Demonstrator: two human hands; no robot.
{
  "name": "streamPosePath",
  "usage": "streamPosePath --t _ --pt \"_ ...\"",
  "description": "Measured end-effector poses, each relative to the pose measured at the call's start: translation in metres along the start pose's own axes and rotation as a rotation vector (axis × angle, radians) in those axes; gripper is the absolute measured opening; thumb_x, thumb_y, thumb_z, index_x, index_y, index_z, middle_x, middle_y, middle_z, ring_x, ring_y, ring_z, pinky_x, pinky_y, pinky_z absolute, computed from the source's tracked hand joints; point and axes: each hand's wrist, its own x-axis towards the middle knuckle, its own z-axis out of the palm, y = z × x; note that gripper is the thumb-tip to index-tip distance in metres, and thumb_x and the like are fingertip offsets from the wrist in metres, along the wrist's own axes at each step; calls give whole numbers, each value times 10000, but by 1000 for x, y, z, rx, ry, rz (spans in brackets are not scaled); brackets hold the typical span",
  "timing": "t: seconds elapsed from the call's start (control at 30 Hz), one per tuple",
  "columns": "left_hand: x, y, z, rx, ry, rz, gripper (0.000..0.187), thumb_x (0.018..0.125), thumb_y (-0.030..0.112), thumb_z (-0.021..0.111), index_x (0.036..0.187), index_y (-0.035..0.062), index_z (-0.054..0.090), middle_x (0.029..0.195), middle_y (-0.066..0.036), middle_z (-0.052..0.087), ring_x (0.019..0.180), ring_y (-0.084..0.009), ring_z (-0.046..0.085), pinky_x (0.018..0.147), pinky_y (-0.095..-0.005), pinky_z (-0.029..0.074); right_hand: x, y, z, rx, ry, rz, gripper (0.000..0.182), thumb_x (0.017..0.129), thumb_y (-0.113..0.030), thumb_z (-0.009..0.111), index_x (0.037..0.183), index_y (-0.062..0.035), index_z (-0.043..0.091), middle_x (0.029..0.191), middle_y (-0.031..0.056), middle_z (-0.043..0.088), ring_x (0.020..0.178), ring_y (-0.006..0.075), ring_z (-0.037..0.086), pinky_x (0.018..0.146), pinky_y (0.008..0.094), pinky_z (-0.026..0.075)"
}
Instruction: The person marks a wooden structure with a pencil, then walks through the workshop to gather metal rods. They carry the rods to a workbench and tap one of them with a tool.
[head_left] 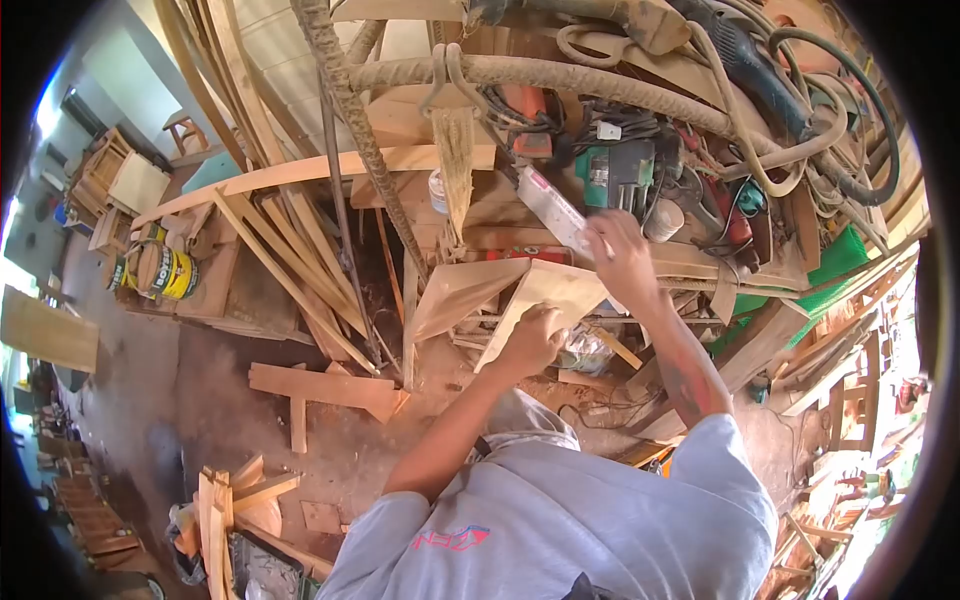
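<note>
My left hand (535,342) is closed at the near edge of a pale wooden board (562,288), its fingers curled and partly hidden from above. Beyond it, my right hand (618,250) grips the near end of a long, flat whitish bar (553,208) with red markings. This bar slants away over the cluttered bench. Left of the pale board, another wooden panel (463,297) stands at an angle, meeting it near the top.
A green power tool (612,175) and a cylindrical can (664,220) stand on the bench. A rusty bar (560,72) crosses overhead, hung with cables and a brush-like bundle (455,165). Long wooden strips (290,250) lean at left; a T-shaped wooden piece (320,388) lies on the floor.
</note>
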Motion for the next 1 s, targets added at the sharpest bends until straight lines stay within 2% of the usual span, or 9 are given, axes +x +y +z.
streamPosePath --t 0.13,0.27,0.37,0.4,0.47,0.63,0.8,0.87,1.0 --pt "5 -19 5 -15 66 -116 381 855 205 622 1141 -41 566 1171 -240 571 1117 -368 538 974 -411 419 52 22 69 75 -222 -46 106 844 -70 590 924 -4 612 985 131 609 893 357 585 814 428 487" --pt "3 -4 -9 -81 -35 -271 421 870 220 607 1196 -37 538 1157 -254 574 1102 -378 545 952 -431 426 106 49 139 -706 -508 -308 216 848 -202 553 946 -33 643 1077 168 630 1057 358 571 919 501 448" --pt "0 -21 6 -86 60 -201 448 870 194 573 1261 -13 507 1221 -280 515 1052 -428 552 917 -470 459 120 85 186 -864 -639 -247 340 832 -219 547 1069 4 645 1134 208 620 1161 355 535 993 482 391" --pt "-1 -11 -3 -61 12 -284 472 871 189 569 1278 -33 479 1244 -291 500 1086 -429 540 946 -464 441 115 135 214 -778 -492 -391 506 780 -282 599 1217 -25 587 1214 202 591 1179 375 516 1020 496 369" --pt "1 -7 -9 -38 0 -352 522 867 187 568 1310 -54 432 1298 -305 457 1138 -437 514 986 -462 421 121 123 204 -415 -71 -626 743 676 -217 718 1319 53 459 1262 263 528 1192 436 470 1041 486 346" --pt "12 -24 -9 -45 43 -337 571 844 186 595 1319 -70 407 1337 -308 421 1169 -442 493 991 -479 427 129 92 175 -426 -432 -209 572 719 -185 674 1230 34 542 1139 272 573 1117 460 498 950 504 394" --pt "13 -16 -19 -75 8 -358 571 840 180 619 1309 -68 407 1295 -329 410 1064 -454 558 899 -489 484 153 76 140 -536 9 -462 427 797 -177 648 1172 22 599 1222 289 548 1156 436 503 975 463 410" --pt "16 -13 -15 -97 -13 -369 577 840 177 625 1307 -77 401 1298 -348 387 1054 -450 565 889 -483 493 159 96 140 -466 -191 -288 463 823 -141 639 1248 18 540 1322 268 479 1231 397 454 1020 432 377" --pt "26 -10 8 -86 53 -419 629 842 175 637 1327 -101 346 1324 -392 299 1029 -462 574 868 -478 509 165 92 144 -340 -72 -366 566 845 -101 630 1369 -5 437 1414 213 418 1336 331 375 1083 382 315"
